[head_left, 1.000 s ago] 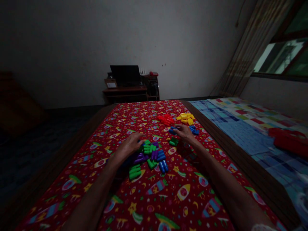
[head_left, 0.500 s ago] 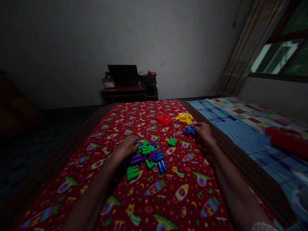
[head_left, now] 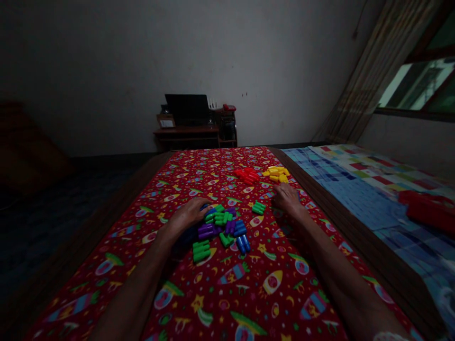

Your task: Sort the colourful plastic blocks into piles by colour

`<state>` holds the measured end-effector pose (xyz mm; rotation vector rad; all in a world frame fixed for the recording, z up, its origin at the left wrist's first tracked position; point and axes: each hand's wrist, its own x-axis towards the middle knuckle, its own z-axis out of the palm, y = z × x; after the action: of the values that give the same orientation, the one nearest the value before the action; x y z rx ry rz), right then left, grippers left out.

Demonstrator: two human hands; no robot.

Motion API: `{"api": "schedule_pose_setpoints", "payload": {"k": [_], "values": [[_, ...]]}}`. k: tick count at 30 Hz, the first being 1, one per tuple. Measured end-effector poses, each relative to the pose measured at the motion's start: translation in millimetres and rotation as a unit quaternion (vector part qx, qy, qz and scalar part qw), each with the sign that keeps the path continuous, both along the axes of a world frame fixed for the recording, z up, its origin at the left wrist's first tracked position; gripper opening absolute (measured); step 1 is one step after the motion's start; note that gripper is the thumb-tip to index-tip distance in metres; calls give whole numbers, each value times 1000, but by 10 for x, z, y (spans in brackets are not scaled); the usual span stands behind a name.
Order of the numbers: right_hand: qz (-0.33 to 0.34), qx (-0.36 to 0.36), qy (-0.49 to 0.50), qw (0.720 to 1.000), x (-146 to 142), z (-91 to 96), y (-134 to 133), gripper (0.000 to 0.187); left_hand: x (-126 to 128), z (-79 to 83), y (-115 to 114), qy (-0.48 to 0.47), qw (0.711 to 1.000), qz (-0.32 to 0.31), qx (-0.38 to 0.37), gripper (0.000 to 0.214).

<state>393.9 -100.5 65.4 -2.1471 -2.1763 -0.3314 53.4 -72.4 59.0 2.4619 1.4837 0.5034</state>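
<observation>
Left hand (head_left: 192, 211) and right hand (head_left: 287, 198) curl; any grip, I cannot tell. A low right-hand sweep left could bump the lone green block (head_left: 258, 207).

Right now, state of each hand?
Left hand: curled at the mixed-colour pile; grip cannot be told.
Right hand: curled near the yellow pieces; any hold cannot be told.

Sole view, head-worn: looks forward and down along table (head_left: 256, 303), close below, toward wall (head_left: 284, 71) well beyond.
</observation>
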Motion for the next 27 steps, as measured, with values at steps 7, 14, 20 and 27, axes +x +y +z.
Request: {"api": "schedule_pose_setpoints", "payload": {"k": [7, 14, 20, 27], "values": [[-11, 9, -12, 1000, 59, -27, -17, 35, -101, -37, 82, -20, 999, 30, 23, 35], [-34, 3, -23, 999, 14, -16, 2, 36, 21, -49, -57, -52, 998, -27, 22, 34], [-41, -19, -21, 999, 9, 1, -19, 37, 78, -139, -55, -70, 996, -48, 36, 34], [-43, 17, -17, 999, 35, -133, 59, 43, 41, -142, -17, -89, 994, -46, 32, 33]]}}
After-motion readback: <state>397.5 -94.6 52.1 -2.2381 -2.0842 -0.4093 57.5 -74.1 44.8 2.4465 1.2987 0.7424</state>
